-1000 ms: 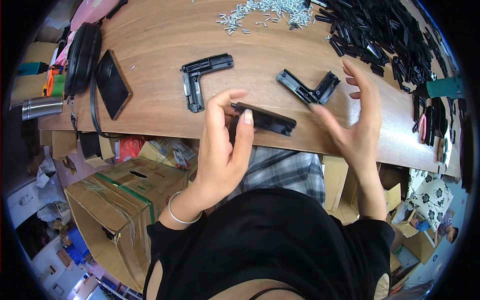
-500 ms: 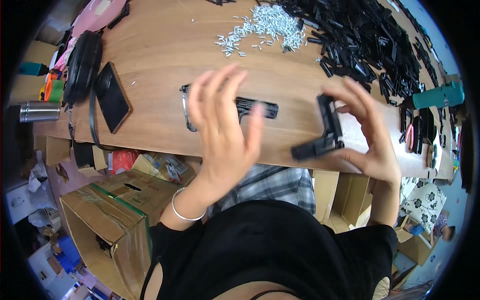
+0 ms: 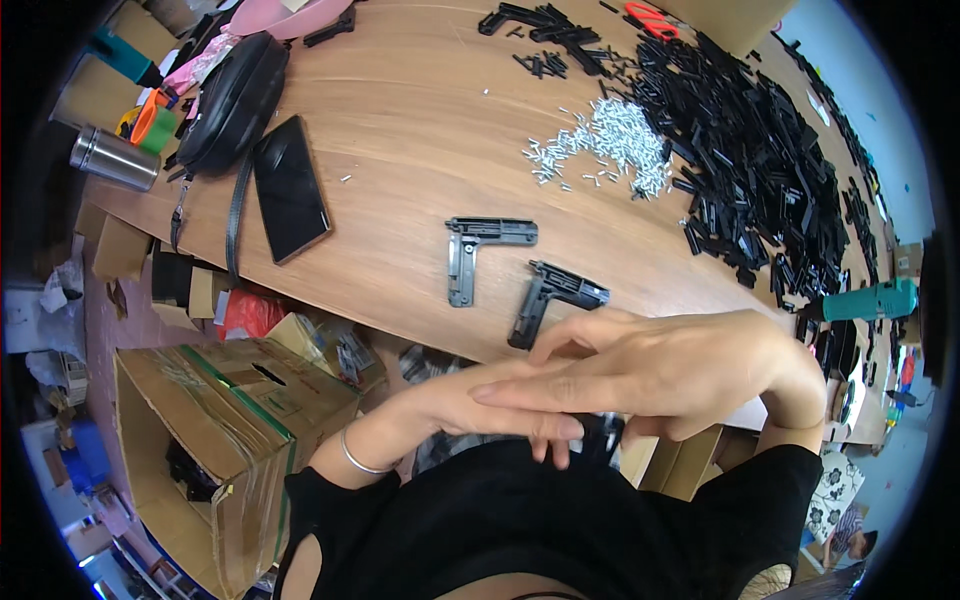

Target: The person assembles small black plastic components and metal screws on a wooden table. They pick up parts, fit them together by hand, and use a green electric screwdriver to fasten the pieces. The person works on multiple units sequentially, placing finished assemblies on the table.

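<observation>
My right hand (image 3: 690, 365) is bent over my left hand (image 3: 475, 395) close to my body, one long finger reaching left across it. Below the right palm shows a bit of a black pistol-shaped plastic part (image 3: 600, 438). Most of that part is covered, and the right hand is closed around it. The left hand's fingers are largely hidden under the right; a few fingertips come out beside the black part. On the table just beyond the hands lie two black pistol-shaped half shells, one farther left (image 3: 495, 232) and one nearer (image 3: 570, 288), inner sides up.
A heap of small silvery pins (image 3: 625, 140) lies beside a large pile of black plastic parts (image 3: 760, 170). To the left are a phone (image 3: 290, 190), a black case (image 3: 235, 105) and a steel flask (image 3: 115, 158). A teal tool (image 3: 870, 300) stands right; a cardboard box (image 3: 210, 400) is below the table.
Both hands have drawn together toward my body and now overlap, with the black part low between them. The two half shells on the table are uncovered. The view has shifted.
</observation>
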`<state>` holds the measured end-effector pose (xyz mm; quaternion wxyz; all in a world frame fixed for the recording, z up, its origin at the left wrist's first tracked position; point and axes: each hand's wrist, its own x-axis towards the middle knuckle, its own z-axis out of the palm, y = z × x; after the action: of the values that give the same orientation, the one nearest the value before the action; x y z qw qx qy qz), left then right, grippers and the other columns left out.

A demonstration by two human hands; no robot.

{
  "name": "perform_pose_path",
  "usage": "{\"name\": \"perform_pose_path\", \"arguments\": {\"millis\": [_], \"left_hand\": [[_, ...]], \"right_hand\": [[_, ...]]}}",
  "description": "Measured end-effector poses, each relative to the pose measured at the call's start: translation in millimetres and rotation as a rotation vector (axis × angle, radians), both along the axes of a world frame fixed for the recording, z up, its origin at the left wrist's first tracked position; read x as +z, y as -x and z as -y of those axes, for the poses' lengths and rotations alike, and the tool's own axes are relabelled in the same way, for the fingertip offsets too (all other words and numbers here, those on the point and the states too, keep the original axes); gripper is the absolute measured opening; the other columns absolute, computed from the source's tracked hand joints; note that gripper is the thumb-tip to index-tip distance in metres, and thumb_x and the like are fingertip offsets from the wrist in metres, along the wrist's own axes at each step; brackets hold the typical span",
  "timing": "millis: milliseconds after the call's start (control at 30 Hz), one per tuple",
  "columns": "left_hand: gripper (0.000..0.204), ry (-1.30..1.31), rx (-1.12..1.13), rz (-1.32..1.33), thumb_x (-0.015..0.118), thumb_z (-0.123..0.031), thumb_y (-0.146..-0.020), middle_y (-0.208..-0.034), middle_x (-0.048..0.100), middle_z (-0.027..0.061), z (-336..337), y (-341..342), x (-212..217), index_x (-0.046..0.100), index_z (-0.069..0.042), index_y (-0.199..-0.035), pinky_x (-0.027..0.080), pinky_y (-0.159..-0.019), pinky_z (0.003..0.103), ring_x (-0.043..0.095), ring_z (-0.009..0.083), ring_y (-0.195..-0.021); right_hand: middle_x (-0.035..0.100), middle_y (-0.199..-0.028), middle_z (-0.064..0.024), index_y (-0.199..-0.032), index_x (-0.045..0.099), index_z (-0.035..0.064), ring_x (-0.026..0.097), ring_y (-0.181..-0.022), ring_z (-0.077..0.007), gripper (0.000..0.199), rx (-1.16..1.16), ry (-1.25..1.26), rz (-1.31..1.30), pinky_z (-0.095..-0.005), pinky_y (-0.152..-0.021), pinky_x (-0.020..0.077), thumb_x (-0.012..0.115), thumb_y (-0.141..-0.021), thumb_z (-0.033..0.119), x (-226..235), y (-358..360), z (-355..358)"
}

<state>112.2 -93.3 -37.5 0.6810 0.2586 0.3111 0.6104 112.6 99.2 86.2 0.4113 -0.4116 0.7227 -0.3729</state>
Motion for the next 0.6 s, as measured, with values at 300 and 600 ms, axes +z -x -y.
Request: {"name": "perform_pose_path", "arguments": {"millis": [300,600], "left_hand": [[0.034,-0.355,-0.023,-0.226,0.05,-0.009,-0.091,-0.116,0.061,0.0145,24,-15,0,0.052,0.002,-0.123,0.046,-0.091,0.033,0.06,0.0239,-0.105],[0.047,-0.055,0.383,0.09,0.049,-0.013,-0.091,-0.116,0.057,0.025,49,-19,18,0.039,0.006,-0.132,0.046,-0.069,0.027,0.06,0.0225,-0.095]], "right_hand": [[0.069,-0.083,-0.0106,-0.091,0.071,0.0078,0.066,-0.077,-0.0207,0.023,-1.174,-0.48,-0.846,-0.031,-0.074,0.0511,0.067,-0.07,0.017,-76,174,-110],[0.069,-0.084,-0.013,-0.086,0.07,0.0095,0.066,-0.083,-0.0246,0.026,-1.167,-0.763,-0.91,-0.0338,-0.076,0.0523,0.074,-0.064,0.022,-81,190,-99]]}}
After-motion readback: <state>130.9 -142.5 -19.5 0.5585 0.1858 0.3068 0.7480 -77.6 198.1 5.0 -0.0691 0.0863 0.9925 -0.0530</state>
